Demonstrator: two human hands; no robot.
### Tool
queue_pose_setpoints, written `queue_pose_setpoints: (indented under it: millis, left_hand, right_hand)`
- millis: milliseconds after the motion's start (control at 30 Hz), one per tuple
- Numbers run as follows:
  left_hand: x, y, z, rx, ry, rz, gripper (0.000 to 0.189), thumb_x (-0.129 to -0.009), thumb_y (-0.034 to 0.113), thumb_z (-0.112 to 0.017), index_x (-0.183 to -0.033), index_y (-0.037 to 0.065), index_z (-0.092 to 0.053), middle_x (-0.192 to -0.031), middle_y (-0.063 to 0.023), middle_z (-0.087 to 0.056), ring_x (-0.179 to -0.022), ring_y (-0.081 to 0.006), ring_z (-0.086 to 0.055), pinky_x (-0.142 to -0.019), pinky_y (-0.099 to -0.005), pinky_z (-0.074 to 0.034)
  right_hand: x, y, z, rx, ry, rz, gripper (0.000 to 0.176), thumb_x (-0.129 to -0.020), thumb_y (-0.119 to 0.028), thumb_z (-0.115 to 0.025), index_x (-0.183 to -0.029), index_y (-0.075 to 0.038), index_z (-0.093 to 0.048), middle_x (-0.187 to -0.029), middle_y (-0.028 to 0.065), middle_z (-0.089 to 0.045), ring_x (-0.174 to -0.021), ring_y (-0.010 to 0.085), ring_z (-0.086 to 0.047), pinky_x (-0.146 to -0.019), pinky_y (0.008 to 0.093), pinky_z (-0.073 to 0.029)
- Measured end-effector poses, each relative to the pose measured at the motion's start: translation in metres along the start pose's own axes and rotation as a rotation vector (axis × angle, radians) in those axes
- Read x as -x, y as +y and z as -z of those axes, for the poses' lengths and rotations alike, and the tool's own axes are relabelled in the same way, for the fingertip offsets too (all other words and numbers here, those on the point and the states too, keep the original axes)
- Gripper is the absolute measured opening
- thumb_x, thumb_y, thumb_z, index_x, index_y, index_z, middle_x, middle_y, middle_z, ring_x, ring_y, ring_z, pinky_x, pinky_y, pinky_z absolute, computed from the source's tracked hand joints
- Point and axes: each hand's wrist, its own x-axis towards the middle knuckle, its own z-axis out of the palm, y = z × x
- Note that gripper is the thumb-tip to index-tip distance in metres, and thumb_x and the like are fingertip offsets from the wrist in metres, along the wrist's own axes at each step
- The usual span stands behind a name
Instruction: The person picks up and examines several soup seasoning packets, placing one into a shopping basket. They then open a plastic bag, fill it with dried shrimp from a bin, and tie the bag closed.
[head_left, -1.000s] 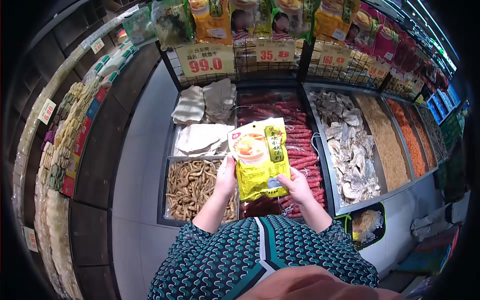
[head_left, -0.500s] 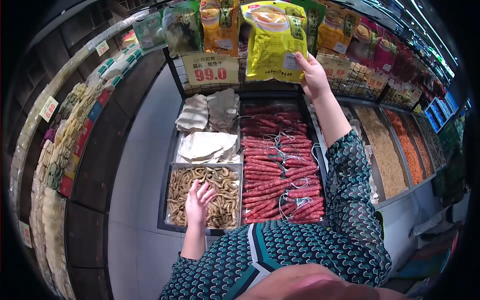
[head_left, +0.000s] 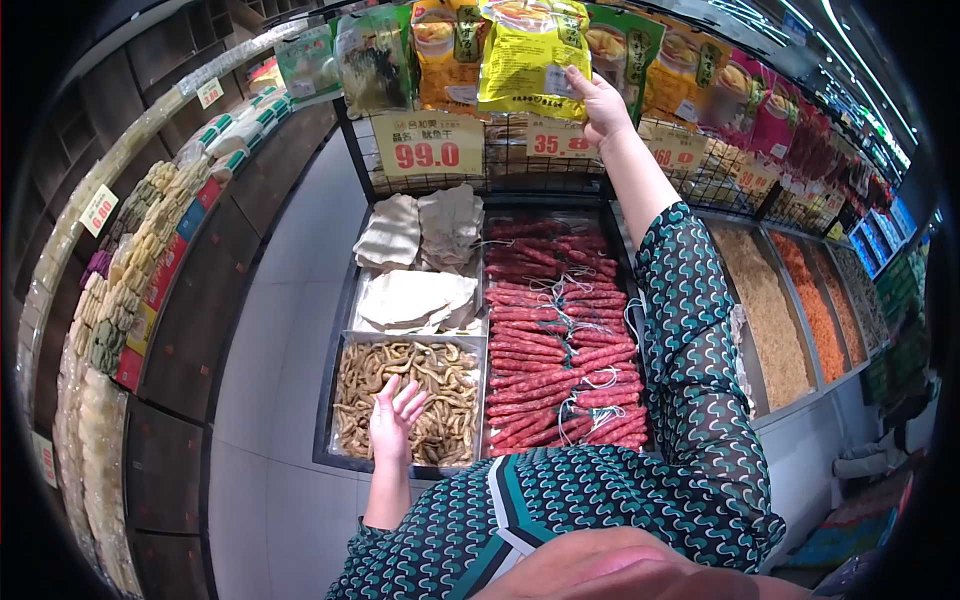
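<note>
My right hand (head_left: 603, 105) reaches far forward and grips the lower right edge of a yellow food packet (head_left: 525, 60), thumb on its printed face. The packet hangs upright in front of the row of bags on the rack. My left hand (head_left: 392, 425) is held low with its fingers apart and holds nothing. It overlaps a tray of small, curled, tan-brown dried goods (head_left: 450, 375) in this view. Bundles of red sausages (head_left: 560, 350), tied with white string, lie beside that tray. Behind it are flat white dried sheets (head_left: 415, 300).
Orange packets (head_left: 447, 60) and green packets (head_left: 372, 60) hang on the wire rack above a 99.0 price card (head_left: 428, 145) and a 35.8 card (head_left: 560, 140). Bins of orange dried goods (head_left: 805, 305) stand to the right. A shelf of bagged goods (head_left: 150, 240) curves along the left.
My right hand has moved the yellow packet up and away toward the rack, uncovering the 35.8 price card. My left hand stays low over the tan dried goods.
</note>
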Motion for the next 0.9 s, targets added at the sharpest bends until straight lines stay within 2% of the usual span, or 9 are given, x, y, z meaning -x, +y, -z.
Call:
queue_pose_setpoints:
  millis: [167, 233, 367, 400, 433, 533, 633, 800, 900]
  left_hand:
    - [-0.005, -0.008, 0.000, 0.008, 0.000, 0.004, 0.062, -0.097, 0.049, -0.031, -0.138, 0.002, -0.031, -0.125, -0.0227, -0.052, -0.107, -0.0301, -0.058, -0.091, -0.0381, -0.046]
    - [-0.003, -0.006, -0.005, 0.000, -0.003, 0.006, 0.063, -0.096, 0.049, -0.032, -0.137, 0.002, -0.032, -0.125, -0.0217, -0.052, -0.107, -0.0290, -0.058, -0.090, -0.0369, -0.046]
    - [-0.003, -0.006, -0.003, -0.020, -0.040, 0.005, 0.068, -0.095, 0.054, -0.031, -0.138, 0.001, -0.030, -0.128, -0.0215, -0.050, -0.111, -0.0285, -0.056, -0.094, -0.0379, -0.043]
    - [-0.001, -0.004, -0.004, -0.011, -0.039, 0.014, 0.069, -0.094, 0.054, -0.031, -0.138, 0.001, -0.030, -0.128, -0.0214, -0.049, -0.111, -0.0285, -0.055, -0.095, -0.0379, -0.043]
    - [-0.001, -0.003, -0.005, -0.018, -0.037, 0.018, 0.069, -0.094, 0.055, -0.031, -0.138, 0.001, -0.031, -0.128, -0.0208, -0.049, -0.111, -0.0279, -0.055, -0.095, -0.0373, -0.043]
    - [0.000, 0.000, -0.005, -0.016, -0.003, 0.035, 0.065, -0.096, 0.052, -0.030, -0.136, 0.001, -0.033, -0.126, -0.0205, -0.052, -0.109, -0.0277, -0.057, -0.092, -0.0356, -0.044]
    - [0.000, -0.003, -0.003, -0.033, -0.005, 0.035, 0.065, -0.096, 0.052, -0.031, -0.137, 0.001, -0.034, -0.126, -0.0203, -0.052, -0.110, -0.0274, -0.057, -0.093, -0.0362, -0.044]
    - [-0.003, -0.006, -0.006, -0.092, -0.051, 0.041, 0.070, -0.094, 0.056, -0.028, -0.138, 0.002, -0.031, -0.129, -0.0211, -0.049, -0.113, -0.0288, -0.054, -0.097, -0.0392, -0.041]
    - [-0.004, -0.007, -0.012, -0.107, -0.071, 0.052, 0.070, -0.094, 0.056, -0.030, -0.138, 0.002, -0.031, -0.128, -0.0221, -0.049, -0.112, -0.0299, -0.054, -0.097, -0.0402, -0.041]
  right_hand:
    - [-0.004, -0.001, 0.001, 0.000, -0.006, -0.033, 0.025, -0.087, -0.025, -0.065, -0.101, -0.005, -0.060, -0.096, 0.0021, -0.064, -0.089, 0.0124, -0.057, -0.080, 0.0313, -0.044]
    - [-0.012, 0.007, 0.012, 0.166, 0.025, -0.008, 0.024, -0.087, -0.027, -0.063, -0.101, -0.008, -0.063, -0.095, 0.0006, -0.065, -0.089, 0.0129, -0.059, -0.082, 0.0332, -0.047]
    - [-0.025, 0.028, 0.041, 0.067, -0.026, -0.174, 0.030, -0.086, -0.034, -0.064, -0.105, -0.011, -0.063, -0.100, 0.0011, -0.065, -0.090, 0.0139, -0.060, -0.082, 0.0312, -0.044]
    - [-0.028, 0.031, 0.050, 0.237, 0.054, -0.188, 0.035, -0.084, -0.037, -0.066, -0.107, -0.011, -0.062, -0.102, 0.0020, -0.064, -0.093, 0.0140, -0.059, -0.082, 0.0304, -0.044]
    - [-0.028, 0.038, 0.059, 0.261, 0.102, -0.213, 0.041, -0.082, -0.039, -0.068, -0.111, -0.011, -0.060, -0.104, 0.0021, -0.062, -0.096, 0.0132, -0.056, -0.081, 0.0297, -0.044]
    - [-0.006, 0.042, 0.063, 0.411, 0.097, -0.298, 0.046, -0.081, -0.039, -0.069, -0.115, -0.009, -0.058, -0.106, 0.0024, -0.060, -0.098, 0.0132, -0.055, -0.080, 0.0286, -0.045]
    - [0.044, 0.041, 0.052, 0.531, 0.203, -0.264, 0.044, -0.083, -0.033, -0.069, -0.114, -0.005, -0.055, -0.110, 0.0064, -0.058, -0.099, 0.0141, -0.053, -0.079, 0.0285, -0.046]
    - [0.116, 0.038, 0.065, 0.333, 0.003, -0.377, 0.060, -0.084, -0.029, -0.068, -0.128, 0.001, -0.042, -0.115, 0.0105, -0.057, -0.103, 0.0173, -0.055, -0.086, 0.0308, -0.047]
    - [0.158, 0.027, 0.074, 0.278, -0.100, -0.415, 0.055, -0.086, -0.024, -0.065, -0.129, 0.001, -0.041, -0.118, 0.0124, -0.056, -0.105, 0.0180, -0.055, -0.088, 0.0313, -0.047]
